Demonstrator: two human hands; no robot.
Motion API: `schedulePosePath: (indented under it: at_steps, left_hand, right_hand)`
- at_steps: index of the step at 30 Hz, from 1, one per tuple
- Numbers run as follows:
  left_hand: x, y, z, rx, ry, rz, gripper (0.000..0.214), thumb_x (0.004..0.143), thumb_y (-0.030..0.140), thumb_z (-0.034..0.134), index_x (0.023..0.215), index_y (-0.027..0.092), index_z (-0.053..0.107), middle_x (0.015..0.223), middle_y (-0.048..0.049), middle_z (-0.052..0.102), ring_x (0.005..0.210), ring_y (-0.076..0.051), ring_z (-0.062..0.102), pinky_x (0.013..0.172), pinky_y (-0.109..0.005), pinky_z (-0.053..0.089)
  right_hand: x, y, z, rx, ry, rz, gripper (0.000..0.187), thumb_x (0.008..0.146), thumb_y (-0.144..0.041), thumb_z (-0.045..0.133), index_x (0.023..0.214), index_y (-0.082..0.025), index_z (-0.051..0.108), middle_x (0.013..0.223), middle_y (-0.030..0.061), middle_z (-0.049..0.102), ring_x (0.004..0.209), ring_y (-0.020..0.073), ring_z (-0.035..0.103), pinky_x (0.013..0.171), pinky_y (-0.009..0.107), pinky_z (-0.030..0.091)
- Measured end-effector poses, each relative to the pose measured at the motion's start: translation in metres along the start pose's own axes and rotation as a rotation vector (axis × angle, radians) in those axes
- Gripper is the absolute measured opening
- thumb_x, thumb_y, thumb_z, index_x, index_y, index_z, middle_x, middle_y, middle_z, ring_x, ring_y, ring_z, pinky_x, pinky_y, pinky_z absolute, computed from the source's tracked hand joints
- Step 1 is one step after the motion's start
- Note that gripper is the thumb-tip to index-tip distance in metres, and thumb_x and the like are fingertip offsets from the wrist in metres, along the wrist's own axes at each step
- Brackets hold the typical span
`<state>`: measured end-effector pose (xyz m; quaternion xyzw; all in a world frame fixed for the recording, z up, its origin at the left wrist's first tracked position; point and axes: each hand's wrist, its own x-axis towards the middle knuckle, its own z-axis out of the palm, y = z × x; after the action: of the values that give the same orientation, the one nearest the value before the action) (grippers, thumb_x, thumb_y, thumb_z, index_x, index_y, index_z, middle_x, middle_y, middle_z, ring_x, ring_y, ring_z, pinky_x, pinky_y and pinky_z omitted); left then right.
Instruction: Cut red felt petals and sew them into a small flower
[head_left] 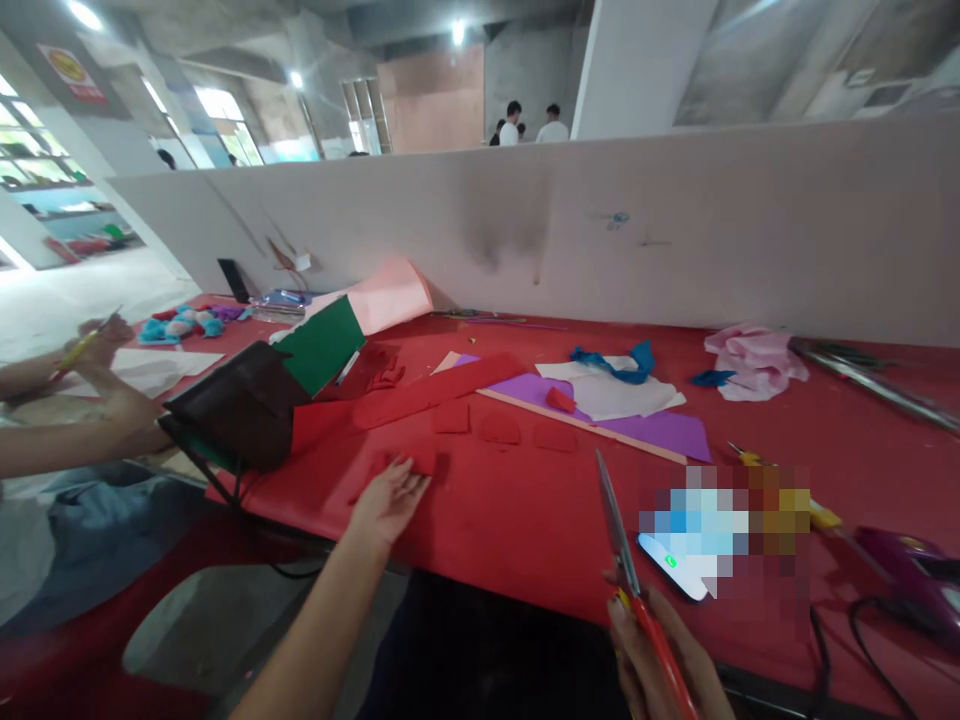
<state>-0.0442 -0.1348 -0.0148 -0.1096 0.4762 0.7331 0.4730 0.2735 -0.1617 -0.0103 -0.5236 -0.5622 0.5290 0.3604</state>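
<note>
My left hand (pixel 390 497) is stretched over the red tabletop near its front edge, fingers extended and touching small red felt pieces (pixel 373 465). Just beyond it lie several cut red pieces, among them a rounded one (pixel 499 428), and a long red strip with a rounded end (pixel 435 392). Low on the right, my right hand (pixel 660 640) grips a pair of scissors (pixel 616 515) by the handle, red where it shows, the blades pointing up and away. Some yellow shows between the fingers.
Left of me stand a dark brown bag (pixel 240 405) and a green sheet (pixel 324 345). A lit phone (pixel 679 570) lies by my right hand, a purple device (pixel 911 580) with a cord farther right. Purple sheet (pixel 667 430) and fabric scraps lie behind. Another person's arms (pixel 82 430) work at left.
</note>
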Motion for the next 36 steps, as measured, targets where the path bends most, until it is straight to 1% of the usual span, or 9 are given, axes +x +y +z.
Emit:
schedulePosePath:
  at_steps: [5, 7, 11, 14, 18, 21, 27, 32, 36]
  left_hand:
    - [0.009, 0.035, -0.007, 0.035, 0.113, 0.392, 0.023, 0.078, -0.001, 0.051, 0.077, 0.02, 0.057, 0.07, 0.0011, 0.064, 0.064, -0.011, 0.064, 0.07, -0.026, 0.053]
    - [0.001, 0.019, 0.005, 0.069, -0.002, 0.41, 0.024, 0.076, 0.0, 0.053, 0.083, 0.022, 0.061, 0.068, 0.0018, 0.065, 0.063, -0.011, 0.063, 0.066, -0.024, 0.052]
    - [-0.028, -0.039, 0.039, 0.242, -0.239, 0.198, 0.017, 0.067, 0.008, 0.068, 0.081, 0.017, 0.065, 0.073, -0.0017, 0.069, 0.061, -0.012, 0.063, 0.059, -0.021, 0.048]
    - [-0.042, -0.077, 0.065, 0.413, -0.373, 0.264, 0.022, 0.059, 0.015, 0.077, 0.08, 0.013, 0.069, 0.075, -0.0043, 0.069, 0.066, -0.013, 0.062, 0.061, -0.019, 0.045]
    - [-0.041, -0.107, 0.089, 0.501, -0.415, 0.384, 0.016, 0.062, 0.019, 0.074, 0.075, 0.015, 0.065, 0.069, -0.0008, 0.064, 0.06, -0.012, 0.056, 0.056, -0.02, 0.043]
    - [-0.033, -0.118, 0.094, 0.493, -0.393, 0.421, 0.025, 0.065, 0.019, 0.071, 0.086, 0.019, 0.06, 0.071, 0.0014, 0.061, 0.055, -0.012, 0.054, 0.051, -0.021, 0.041]
    - [-0.024, -0.117, 0.084, 0.904, -0.475, 0.645, 0.019, 0.067, 0.012, 0.066, 0.084, 0.021, 0.065, 0.077, -0.005, 0.063, 0.07, -0.019, 0.058, 0.068, -0.027, 0.04]
    - [-0.019, -0.101, 0.091, 1.276, -0.425, 0.805, 0.007, 0.069, 0.027, 0.069, 0.069, 0.023, 0.063, 0.066, -0.0028, 0.057, 0.055, -0.018, 0.054, 0.061, -0.028, 0.038]
    - [0.007, -0.084, 0.111, 1.288, -0.423, 1.016, 0.019, 0.077, 0.034, 0.063, 0.061, 0.022, 0.061, 0.065, -0.0032, 0.056, 0.053, -0.014, 0.052, 0.057, -0.025, 0.037]
  right_hand:
    - [0.005, 0.003, 0.008, -0.026, 0.097, 0.016, 0.046, 0.073, -0.058, 0.06, 0.107, -0.028, 0.061, 0.052, -0.0012, 0.057, 0.045, 0.0203, 0.06, 0.04, 0.029, 0.049]
    - [0.011, -0.002, 0.006, -0.094, 0.104, -0.04, 0.045, 0.072, -0.055, 0.063, 0.105, -0.025, 0.059, 0.058, -0.0007, 0.061, 0.054, 0.0206, 0.064, 0.05, 0.029, 0.051]
    - [0.045, -0.029, -0.024, -0.302, -0.059, -0.133, 0.041, 0.078, -0.042, 0.06, 0.112, -0.022, 0.052, 0.077, 0.0008, 0.067, 0.069, 0.0196, 0.066, 0.064, 0.029, 0.051]
    - [0.091, -0.055, -0.052, -0.58, -0.045, -0.252, 0.032, 0.083, -0.03, 0.05, 0.114, -0.022, 0.051, 0.093, 0.0044, 0.069, 0.088, 0.0219, 0.066, 0.075, 0.031, 0.048]
    - [0.171, -0.076, -0.069, -1.043, 0.022, -0.242, 0.036, 0.087, -0.032, 0.045, 0.121, -0.02, 0.049, 0.097, 0.0079, 0.07, 0.091, 0.0226, 0.065, 0.072, 0.028, 0.045]
    - [0.224, -0.076, -0.066, -1.144, 0.01, -0.228, 0.038, 0.088, -0.031, 0.045, 0.124, -0.02, 0.051, 0.099, 0.0097, 0.07, 0.09, 0.0233, 0.065, 0.07, 0.027, 0.042]
    - [0.274, -0.065, -0.063, -1.286, -0.013, -0.221, 0.037, 0.089, -0.034, 0.047, 0.122, -0.023, 0.057, 0.112, 0.0126, 0.064, 0.096, 0.0229, 0.061, 0.074, 0.027, 0.041]
    - [0.285, -0.064, -0.065, -1.391, 0.038, -0.223, 0.036, 0.087, -0.031, 0.049, 0.119, -0.023, 0.062, 0.112, 0.0182, 0.061, 0.107, 0.0343, 0.054, 0.083, 0.043, 0.04]
    - [0.297, -0.075, -0.034, -1.398, -0.008, -0.323, 0.04, 0.083, -0.02, 0.049, 0.121, -0.023, 0.062, 0.121, 0.0166, 0.057, 0.112, 0.0342, 0.05, 0.089, 0.044, 0.037]
